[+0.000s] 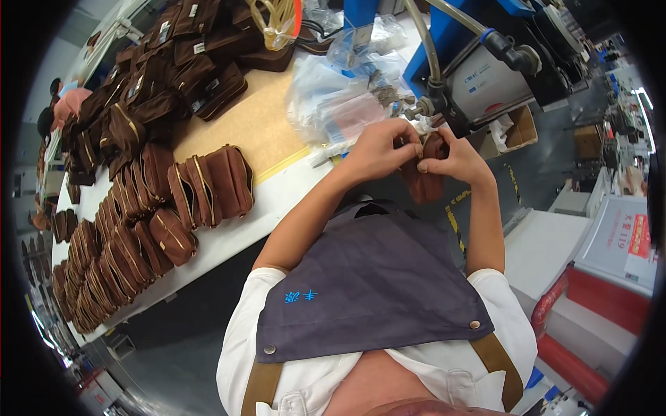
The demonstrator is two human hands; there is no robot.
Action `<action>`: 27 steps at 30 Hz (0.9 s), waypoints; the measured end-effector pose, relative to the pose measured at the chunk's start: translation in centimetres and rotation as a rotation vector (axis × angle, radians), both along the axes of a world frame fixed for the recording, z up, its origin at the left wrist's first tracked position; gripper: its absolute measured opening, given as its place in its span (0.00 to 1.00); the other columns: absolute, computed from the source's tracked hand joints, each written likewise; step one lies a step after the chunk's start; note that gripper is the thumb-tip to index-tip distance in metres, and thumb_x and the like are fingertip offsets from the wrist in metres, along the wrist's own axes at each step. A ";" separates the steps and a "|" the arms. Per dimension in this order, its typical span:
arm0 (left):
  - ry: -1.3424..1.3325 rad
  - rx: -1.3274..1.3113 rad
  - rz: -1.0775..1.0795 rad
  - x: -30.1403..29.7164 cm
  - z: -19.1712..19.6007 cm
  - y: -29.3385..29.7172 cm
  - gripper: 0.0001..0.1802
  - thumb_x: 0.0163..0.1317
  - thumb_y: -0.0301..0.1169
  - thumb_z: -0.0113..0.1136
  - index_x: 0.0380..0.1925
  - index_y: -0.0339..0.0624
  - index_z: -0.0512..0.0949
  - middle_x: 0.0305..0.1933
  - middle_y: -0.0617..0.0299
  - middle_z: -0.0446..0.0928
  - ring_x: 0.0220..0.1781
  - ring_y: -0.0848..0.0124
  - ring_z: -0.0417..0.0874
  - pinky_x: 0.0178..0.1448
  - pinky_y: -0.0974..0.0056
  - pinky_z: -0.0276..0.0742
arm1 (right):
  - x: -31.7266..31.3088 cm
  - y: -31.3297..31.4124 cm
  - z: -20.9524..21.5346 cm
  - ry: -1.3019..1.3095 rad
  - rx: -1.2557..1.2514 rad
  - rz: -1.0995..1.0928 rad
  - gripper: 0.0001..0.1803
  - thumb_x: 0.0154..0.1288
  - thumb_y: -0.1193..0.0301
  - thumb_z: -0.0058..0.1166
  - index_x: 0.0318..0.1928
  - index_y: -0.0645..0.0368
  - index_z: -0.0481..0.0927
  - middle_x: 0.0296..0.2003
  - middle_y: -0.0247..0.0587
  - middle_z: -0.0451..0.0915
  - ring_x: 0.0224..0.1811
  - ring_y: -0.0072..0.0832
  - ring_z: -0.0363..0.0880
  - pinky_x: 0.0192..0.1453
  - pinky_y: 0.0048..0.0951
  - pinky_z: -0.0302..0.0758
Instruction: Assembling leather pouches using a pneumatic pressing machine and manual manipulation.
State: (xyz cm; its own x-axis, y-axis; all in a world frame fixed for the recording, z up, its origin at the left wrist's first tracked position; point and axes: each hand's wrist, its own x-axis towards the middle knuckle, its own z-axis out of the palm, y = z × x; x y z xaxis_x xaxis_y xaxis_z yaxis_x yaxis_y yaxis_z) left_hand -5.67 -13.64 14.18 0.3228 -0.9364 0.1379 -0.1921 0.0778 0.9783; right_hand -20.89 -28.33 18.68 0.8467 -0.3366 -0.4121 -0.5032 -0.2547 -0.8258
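A reddish-brown zip pouch (424,186) hangs between my hands at the edge of the worktable, just under a machine's metal head. The fingers of my left hand (383,149) are closed in a pinch at the pouch's upper edge. On its other side, my right hand (459,161) grips the pouch with thumb and fingers. What lies right between the fingertips is small and partly hidden. Beside my left hand, clear plastic bags (326,97) lie heaped on the table.
Rows of brown zip pouches (211,187) stand along the white table (239,232). Darker brown bags (149,76) are piled behind them. A blue-framed machine (479,76) with hoses rises close above my right hand. An open cardboard box (520,130) sits beyond it.
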 end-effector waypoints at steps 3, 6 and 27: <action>0.209 0.101 -0.023 1.0 -1.1 -1.3 0.10 0.59 0.32 0.63 0.32 0.35 0.78 0.27 0.61 0.79 0.29 0.76 0.79 0.33 0.68 0.76 | 0.4 -0.4 -0.9 -0.172 0.012 -0.039 0.28 0.47 0.69 0.72 0.50 0.62 0.76 0.40 0.33 0.80 0.43 0.20 0.76 0.50 0.26 0.73; 0.359 0.113 -0.081 1.9 -2.1 -2.7 0.10 0.60 0.32 0.62 0.32 0.35 0.77 0.28 0.61 0.80 0.29 0.77 0.79 0.33 0.69 0.77 | 0.6 -1.4 -2.6 -0.313 0.078 -0.088 0.27 0.48 0.71 0.71 0.51 0.63 0.78 0.45 0.36 0.79 0.49 0.24 0.75 0.57 0.28 0.71; 0.483 0.107 -0.109 3.5 -3.0 -4.9 0.09 0.58 0.33 0.63 0.31 0.37 0.81 0.30 0.66 0.79 0.32 0.79 0.77 0.38 0.71 0.73 | 0.1 -1.8 -6.5 -0.355 0.423 -0.291 0.29 0.51 0.71 0.69 0.55 0.65 0.77 0.50 0.36 0.79 0.52 0.23 0.75 0.61 0.27 0.70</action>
State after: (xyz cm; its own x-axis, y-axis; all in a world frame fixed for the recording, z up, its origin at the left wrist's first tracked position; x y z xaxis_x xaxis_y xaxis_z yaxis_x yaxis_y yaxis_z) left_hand -2.21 -18.58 11.17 0.2258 -0.9688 -0.1019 0.2881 -0.0335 0.9570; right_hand -20.81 -30.15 12.15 0.8546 -0.4431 -0.2708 -0.1795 0.2372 -0.9547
